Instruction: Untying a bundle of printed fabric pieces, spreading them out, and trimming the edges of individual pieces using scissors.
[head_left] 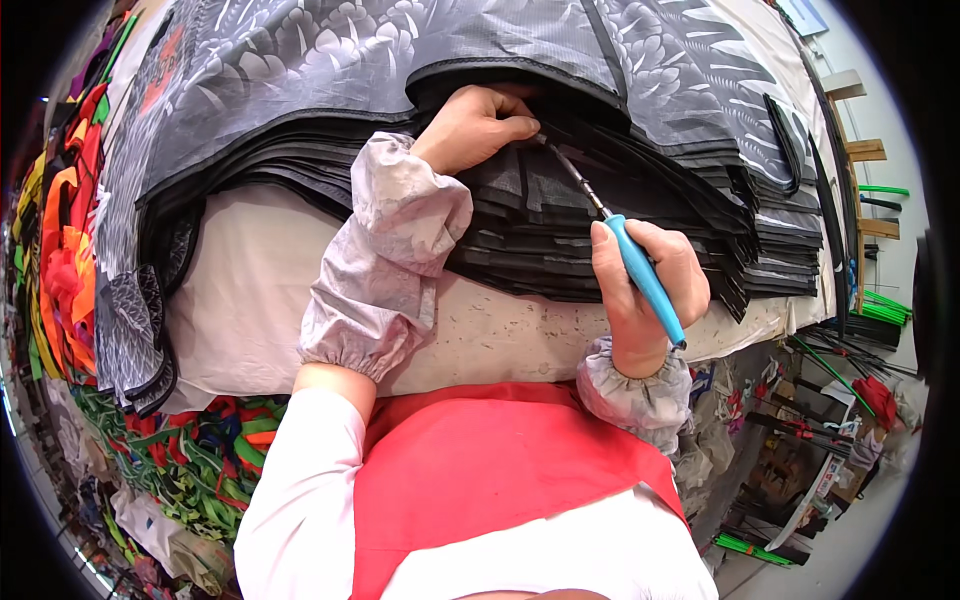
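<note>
A thick stack of grey and black printed fabric pieces (310, 85) with dark bound edges lies on the pale cloth-covered table. My left hand (478, 128) is closed at the raised edge of the top layers, thumb and fingers pinching the dark fabric (515, 85); some fingertips are hidden beneath the fold. In my right hand (655, 285) is a blue-handled tool with a thin metal shaft (645, 270), shaped like a soldering iron. Its shaft slants up to the left, and the tip comes close to my left thumb, at the black layers under the lifted edge.
Red, orange and yellow fabric (62, 270) hangs at the left. Below it lies a heap of green and red strips (190, 450). At the right are wooden pieces (865, 150), bright green rods (885, 308) and a cluttered rack (800, 430). The table's pale cover (260, 270) shows nearer me.
</note>
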